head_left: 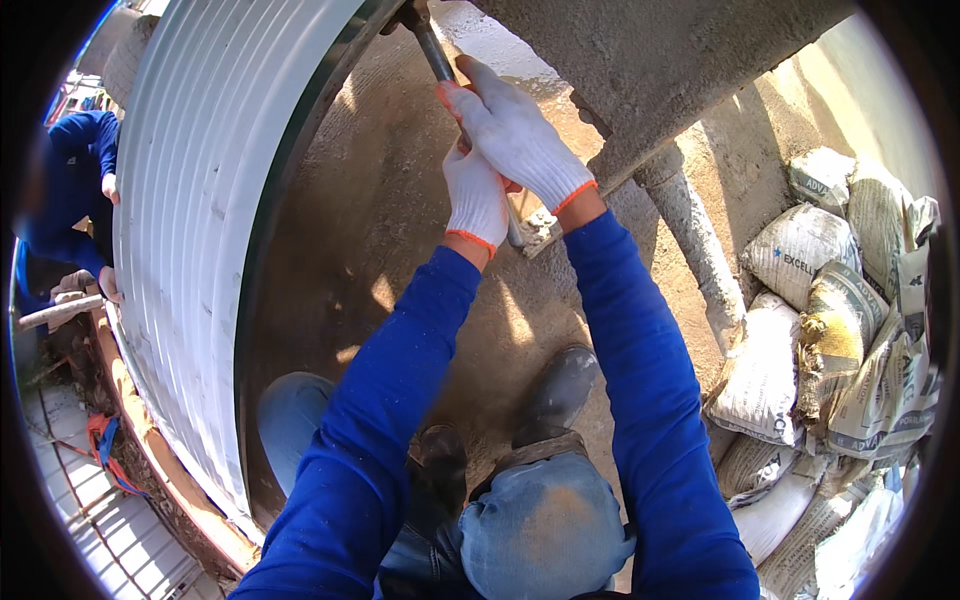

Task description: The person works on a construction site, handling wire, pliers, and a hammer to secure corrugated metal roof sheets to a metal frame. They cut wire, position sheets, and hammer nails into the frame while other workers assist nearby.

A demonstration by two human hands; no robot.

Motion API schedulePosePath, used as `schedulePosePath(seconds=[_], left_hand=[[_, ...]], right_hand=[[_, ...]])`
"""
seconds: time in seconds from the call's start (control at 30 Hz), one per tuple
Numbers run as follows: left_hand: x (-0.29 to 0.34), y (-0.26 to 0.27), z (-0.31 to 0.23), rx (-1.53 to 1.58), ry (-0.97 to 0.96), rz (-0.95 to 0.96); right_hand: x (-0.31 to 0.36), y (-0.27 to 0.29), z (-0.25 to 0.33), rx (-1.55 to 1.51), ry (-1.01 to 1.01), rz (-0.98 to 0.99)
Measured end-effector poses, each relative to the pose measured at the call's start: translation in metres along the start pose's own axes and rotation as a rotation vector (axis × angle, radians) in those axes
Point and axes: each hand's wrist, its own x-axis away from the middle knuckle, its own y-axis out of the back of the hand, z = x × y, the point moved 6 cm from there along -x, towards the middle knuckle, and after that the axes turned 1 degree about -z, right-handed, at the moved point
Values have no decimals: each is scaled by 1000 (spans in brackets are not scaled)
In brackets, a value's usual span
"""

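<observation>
Both my hands wear white knit gloves with orange cuffs and grip a long dark metal bar (pixel 432 48) that runs up toward the top of the view. My right hand (pixel 515 135) wraps the bar higher up. My left hand (pixel 476 196) holds it just below. The bar's lower end (pixel 516 236) shows beneath my hands, near a small lump of concrete debris (pixel 540 228). My blue sleeves come in from the bottom edge. The bar's top end reaches the edge of a curved corrugated metal sheet (pixel 190 200).
A rough concrete mass (pixel 650 70) looms at upper right, with a mortar-crusted pipe (pixel 695 245) below it. Several cement sacks (pixel 810 330) pile at right. My boots (pixel 555 395) stand on dirt. Another person in blue (pixel 75 180) is at far left, beyond the sheet.
</observation>
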Motion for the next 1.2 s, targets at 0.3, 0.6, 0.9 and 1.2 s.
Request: schedulePosePath(seconds=[0.3,0.6,0.9,1.2], left_hand=[[89,31,-72,-1430,-106,266],[204,-37,-141,-1700,-536,593],[202,-89,-367,-815,-835,523],[-122,-241,-292,-2150,-677,503]], right_hand=[[-77,-33,2,430,-197,-58],[-20,-140,16,438,-19,387],[216,-38,-50,273,-523,602],[441,101,-27,174,-1021,107]])
